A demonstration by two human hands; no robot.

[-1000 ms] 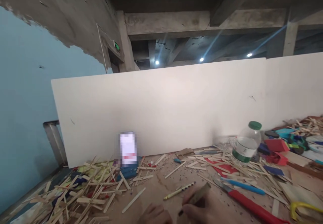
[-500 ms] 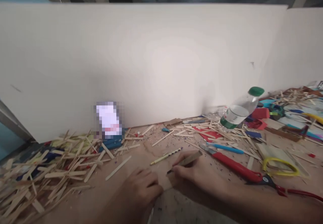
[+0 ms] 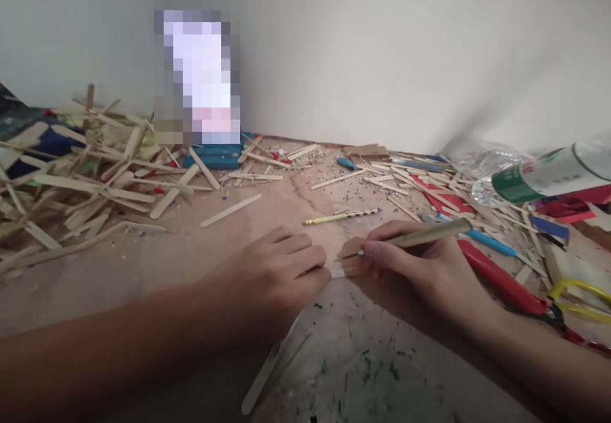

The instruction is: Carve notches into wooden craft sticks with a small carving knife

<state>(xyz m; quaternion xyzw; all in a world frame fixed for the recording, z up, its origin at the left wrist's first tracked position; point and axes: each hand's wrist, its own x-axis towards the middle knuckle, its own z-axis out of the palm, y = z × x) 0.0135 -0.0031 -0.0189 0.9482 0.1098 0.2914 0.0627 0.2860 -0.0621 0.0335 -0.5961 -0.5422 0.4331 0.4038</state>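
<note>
My right hand point(image 3: 420, 264) is closed in a pen grip around a tan-handled, pen-like tool point(image 3: 429, 233). Its narrow tip points left, just above a pale flat strip point(image 3: 340, 272) on the table. My left hand point(image 3: 281, 270) is closed, fingers curled together and pressed down on the strip's left end, hiding most of it. From beneath that hand a wooden craft stick point(image 3: 261, 381) slants toward me. Just beyond both hands lies a yellow patterned pencil point(image 3: 341, 217).
A heap of craft sticks point(image 3: 95, 187) covers the left side. Behind it a blurred phone point(image 3: 207, 73) leans upright. To the right are a tilted bottle point(image 3: 539, 175), a blue-handled tool point(image 3: 491, 242), red-handled cutters point(image 3: 501, 280) and a yellow loop handle point(image 3: 582, 289). A white wall point(image 3: 358, 48) stands behind.
The view has tilted down and come closer, so everything appears larger and higher. The right hand keeps its tool, and the left hand stays pressed down.
</note>
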